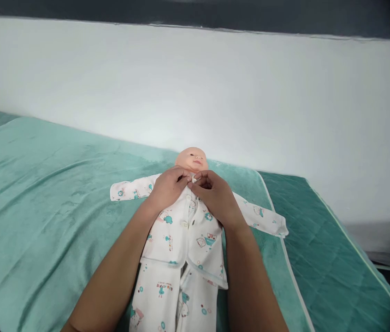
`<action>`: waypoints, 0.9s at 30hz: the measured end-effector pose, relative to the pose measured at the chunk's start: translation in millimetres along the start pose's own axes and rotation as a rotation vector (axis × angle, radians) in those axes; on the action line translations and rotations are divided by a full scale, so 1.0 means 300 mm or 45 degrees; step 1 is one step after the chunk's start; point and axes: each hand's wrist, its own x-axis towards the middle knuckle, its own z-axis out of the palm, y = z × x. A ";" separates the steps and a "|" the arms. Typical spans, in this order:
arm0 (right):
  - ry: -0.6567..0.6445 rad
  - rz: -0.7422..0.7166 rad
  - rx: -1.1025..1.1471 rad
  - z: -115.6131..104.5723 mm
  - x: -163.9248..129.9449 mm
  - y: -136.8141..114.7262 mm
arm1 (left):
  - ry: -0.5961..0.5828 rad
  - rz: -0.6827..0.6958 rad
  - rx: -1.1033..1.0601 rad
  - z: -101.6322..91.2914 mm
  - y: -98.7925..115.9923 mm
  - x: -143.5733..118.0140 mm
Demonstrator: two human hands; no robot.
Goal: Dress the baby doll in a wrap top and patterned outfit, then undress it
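Left hand (168, 186) and right hand (215, 193) meet at the collar of the doll's jacket (184, 230), fingertips pinched together on the top button (194, 179) just below the chin. Left hand closed on the left placket edge, right on the button side; both clamped on fabric, not open.

To do this well, judging from the grip: keep the two front panels flush, hold the buttonhole taut with one thumb, push the button through edge-first, avoid dragging the collar toward the face.

Doll (192, 159) lies face up, head at 12 o'clock, legs toward 6, sleeves spread to 9 and 3. Jacket and trousers (167, 295) are white with teal and red cartoon prints. Lower buttons look fastened; hem flares open at 5 o'clock.

Underneath: teal towel (43, 193), on a quilted green mattress (326, 249) showing at 3 o'clock. White wall (215, 92) at 12.
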 end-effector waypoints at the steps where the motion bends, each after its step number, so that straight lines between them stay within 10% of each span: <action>1: 0.006 -0.004 -0.031 0.002 -0.002 -0.006 | -0.008 0.004 -0.015 -0.001 0.001 0.000; 13: 0.009 -0.027 -0.244 0.011 -0.021 -0.030 | 0.071 -0.183 -0.041 0.008 0.009 0.004; 27: 0.172 -0.042 0.003 -0.001 -0.004 -0.002 | 0.090 0.030 0.023 -0.002 -0.004 0.000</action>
